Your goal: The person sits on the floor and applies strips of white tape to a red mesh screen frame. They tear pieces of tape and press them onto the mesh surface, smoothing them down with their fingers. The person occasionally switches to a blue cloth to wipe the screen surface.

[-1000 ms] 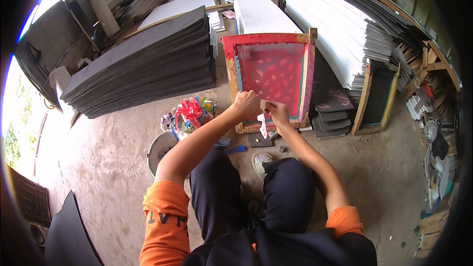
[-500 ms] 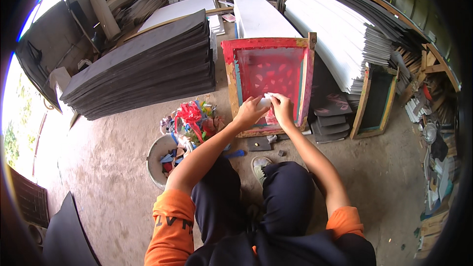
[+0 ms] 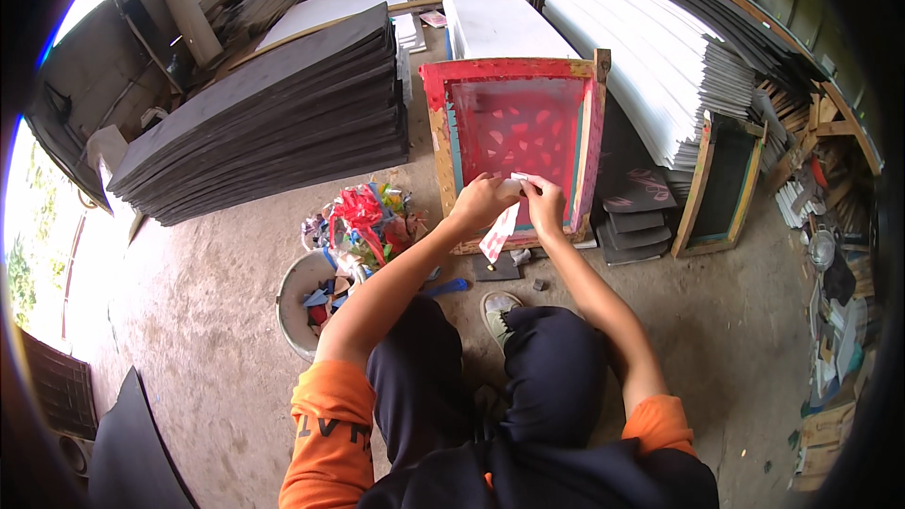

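Observation:
In front of a screen-printing frame (image 3: 443, 75) with a red-stained rim and mesh, my two hands are close together. Bunched white cloth with a pink-patterned end, seemingly a rag (image 3: 500, 236), hangs below my fingers. My left hand (image 3: 484, 200) is closed round its bunched part. The fingers of my right hand (image 3: 545, 205) pinch the white upper end. Whether it is cloth or thin plastic is hard to tell. The frame leans upright against a long white-topped stack (image 3: 500, 14), with my hands hiding part of its lower mesh.
Left of my knees stand a bucket of scraps (image 3: 294, 306) and a heap of coloured rags (image 3: 358, 212). Black sheets (image 3: 273, 132) are stacked at left, white sheets (image 3: 632, 47) at right. A smaller screen frame (image 3: 693, 193) leans at right. A blue tool (image 3: 446, 287) lies by my foot.
The rag's pink-patterned end now hangs lower and further left, below my left hand. Both hands remain close together on the rag. The view has shifted slightly.

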The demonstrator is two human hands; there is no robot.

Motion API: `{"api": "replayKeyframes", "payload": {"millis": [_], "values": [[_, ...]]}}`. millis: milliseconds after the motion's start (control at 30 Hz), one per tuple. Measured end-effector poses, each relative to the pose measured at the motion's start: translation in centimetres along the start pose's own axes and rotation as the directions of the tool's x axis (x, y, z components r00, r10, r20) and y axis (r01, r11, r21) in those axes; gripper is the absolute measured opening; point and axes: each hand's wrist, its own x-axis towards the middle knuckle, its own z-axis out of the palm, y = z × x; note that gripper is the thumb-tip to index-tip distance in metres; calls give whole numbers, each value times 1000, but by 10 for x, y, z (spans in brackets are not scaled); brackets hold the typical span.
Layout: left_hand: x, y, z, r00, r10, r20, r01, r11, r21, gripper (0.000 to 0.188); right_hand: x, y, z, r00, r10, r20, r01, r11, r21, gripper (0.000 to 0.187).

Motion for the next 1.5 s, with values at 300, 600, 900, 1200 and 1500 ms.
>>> {"api": "replayKeyframes", "payload": {"millis": [300,600,900,1200,1500], "values": [[-3,0,-4,978,199,60,-199,817,541,31,-5,-5,6,910,360,207,-398,899,181,20],[-16,-59,3,970,192,148,-200,979,45,44,-10,42,2,833,379,403,-546,681,489,20],[-67,-155,89,987,-98,130,158,774,-614,40,-39,115,22,712,470,521,-693,592,412,21],[-78,-197,145,999,-39,36,50,929,-368,37,-62,172,37,656,618,434,-755,549,360,21],[-71,-203,149,998,48,40,-41,988,-152,38,-59,171,35,678,597,428,-735,563,379,20]]}}
